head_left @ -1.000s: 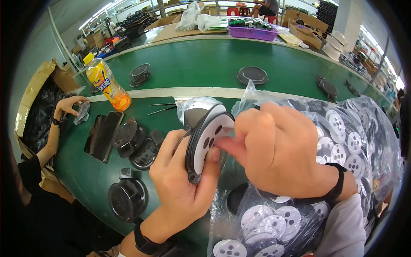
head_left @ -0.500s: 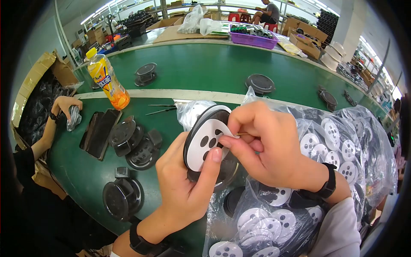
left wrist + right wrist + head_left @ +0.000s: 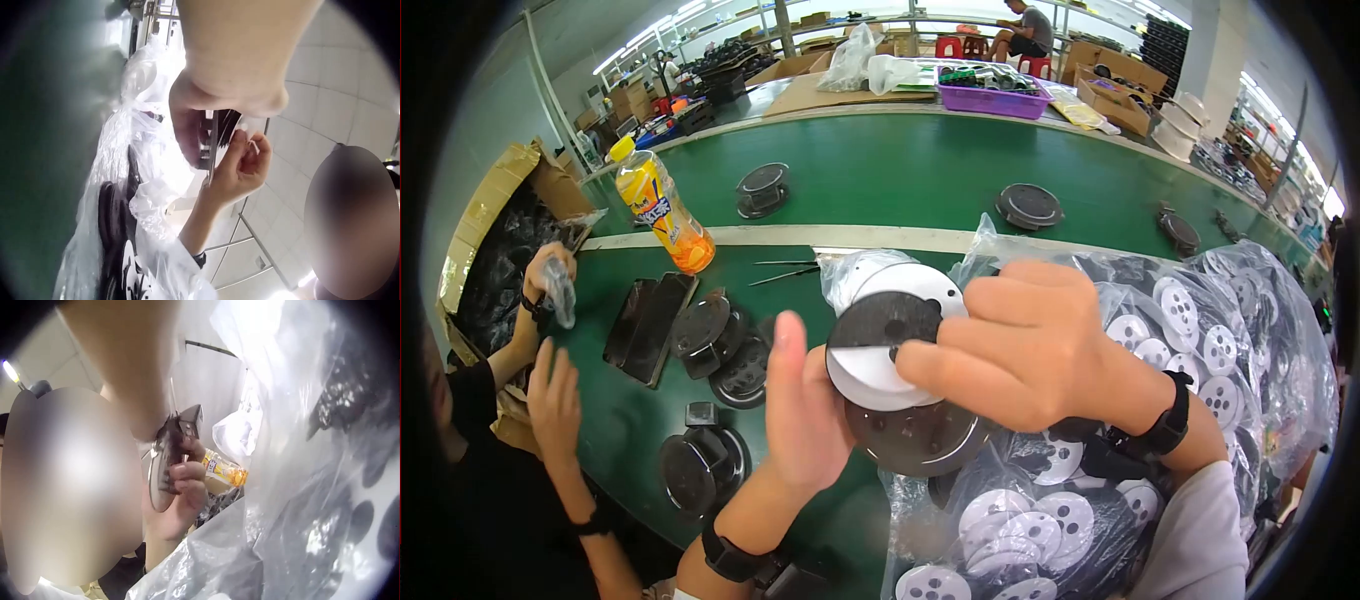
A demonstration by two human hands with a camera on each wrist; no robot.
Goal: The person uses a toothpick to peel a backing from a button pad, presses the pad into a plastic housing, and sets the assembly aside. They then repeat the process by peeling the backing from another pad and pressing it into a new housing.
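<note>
In the head view my left hand holds a glossy black round part, its thumb raised clear of the face. Its other fingers curl round the part's far side, as the right wrist view shows. On top sits a black disc with a white paper layer covering its lower half. My right hand pinches that white layer at the disc's right side; the thumb and index fingertip meet at it in the left wrist view. A white disc with holes shows just behind.
Clear plastic bags of white discs lie at the right. Several black round parts, a dark flat case, tweezers and a drink bottle stand left. Another person's hand is at far left. More parts lie on the green belt.
My right hand has pulled the white layer down, baring the disc's black upper half. My left thumb has lifted off the face, and the part now faces up more. Another person's second hand has appeared.
</note>
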